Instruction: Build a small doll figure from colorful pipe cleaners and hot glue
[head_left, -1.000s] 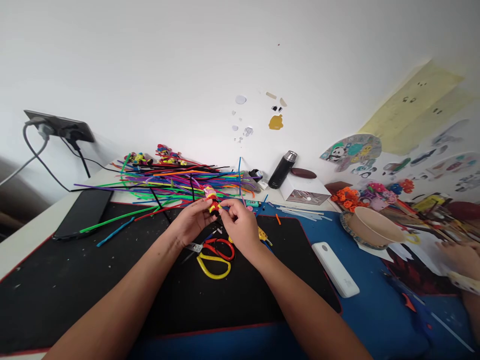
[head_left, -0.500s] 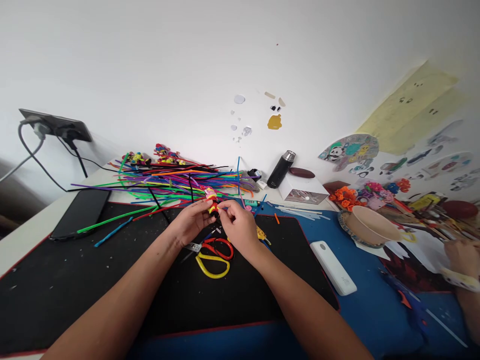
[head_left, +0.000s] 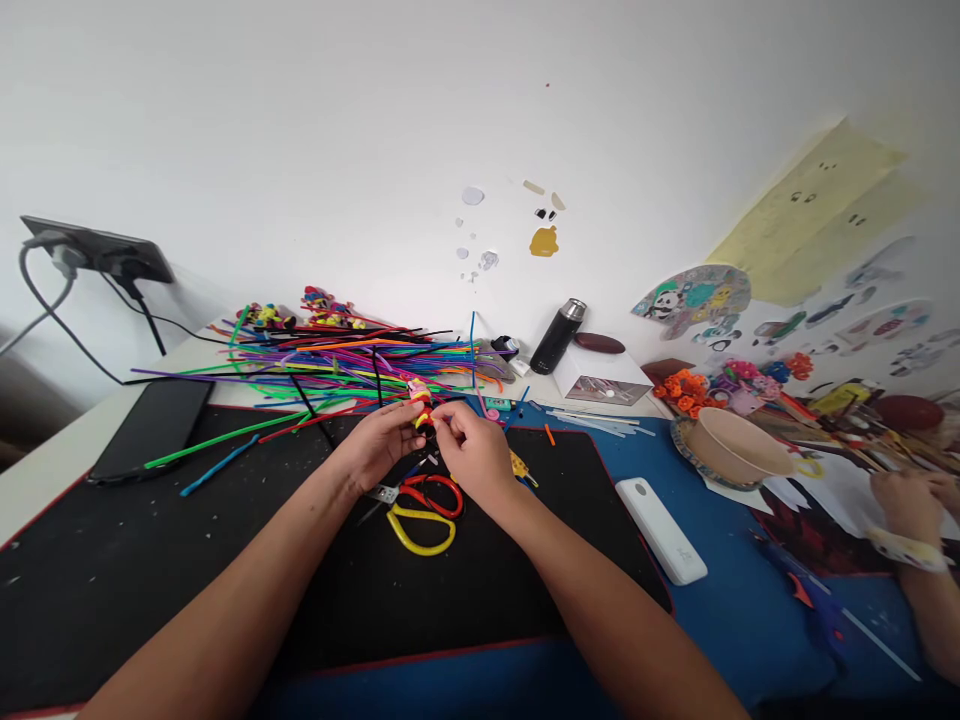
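Striped figure (head_left: 421, 398) pinched in left grip (head_left: 376, 443), right grip (head_left: 478, 448) pinching its edge, power bank (head_left: 661, 530) lettering illegible

scissors (head_left: 422, 514): 1 red loop, 1 yellow | mat (head_left: 480, 600): black, red edge | figure (head_left: 421, 400): apparently red-yellow-black bands

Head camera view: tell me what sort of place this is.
Probably a craft table in a home or small workroom. The heap of thin multicoloured stems, the scissors with red and yellow handles and the small red-and-yellow figure in the left hand show it.
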